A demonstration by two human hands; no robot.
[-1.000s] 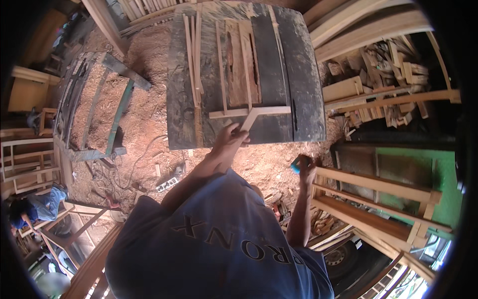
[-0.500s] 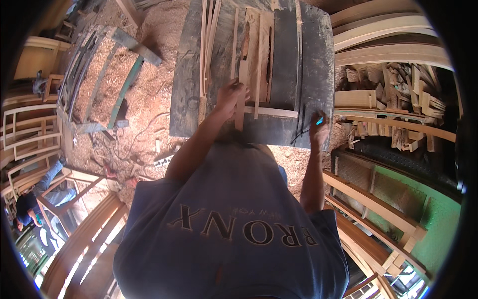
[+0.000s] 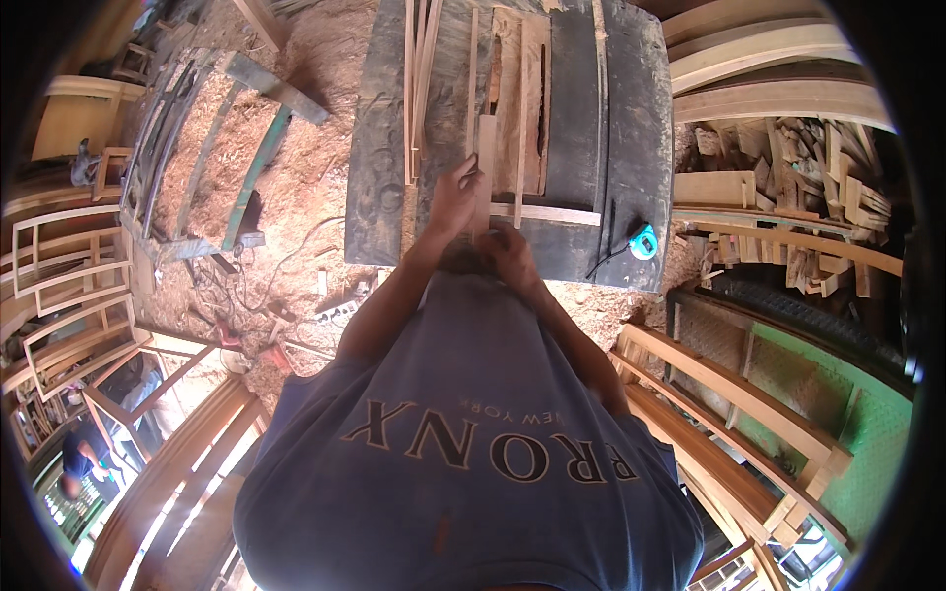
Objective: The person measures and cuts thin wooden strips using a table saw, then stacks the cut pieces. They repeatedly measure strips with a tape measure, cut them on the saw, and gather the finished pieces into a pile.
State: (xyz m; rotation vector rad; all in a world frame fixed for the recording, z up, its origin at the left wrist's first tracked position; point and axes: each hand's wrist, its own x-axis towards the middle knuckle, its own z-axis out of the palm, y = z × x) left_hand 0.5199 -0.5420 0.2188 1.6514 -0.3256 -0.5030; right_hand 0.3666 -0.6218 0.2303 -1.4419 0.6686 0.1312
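Note:
On the dark workbench (image 3: 631,128) a short pale wooden strip (image 3: 486,148) lies pointing away from me. My left hand (image 3: 451,202) grips it along its left side. At the strip's near end, by the bench's front edge, my right hand (image 3: 512,254) is closed on it. A thinner batten (image 3: 552,213) lies crosswise just beyond my right hand. A rough board with a long split (image 3: 522,108) lies under and beside the strip. A blue tape measure (image 3: 642,240) rests on the bench to the right, apart from both hands.
Several thin long battens (image 3: 416,89) lie on the bench's left part. Sawdust (image 3: 305,177) covers the floor, with a cable and a machine frame (image 3: 197,158) at left. Offcuts (image 3: 788,187) are piled at right, wooden frames (image 3: 729,414) stand near my right side, and a person (image 3: 84,463) is at lower left.
My right hand held the blue tape measure low at my right; the tape measure now lies on the bench and the hand has joined my left on the strip.

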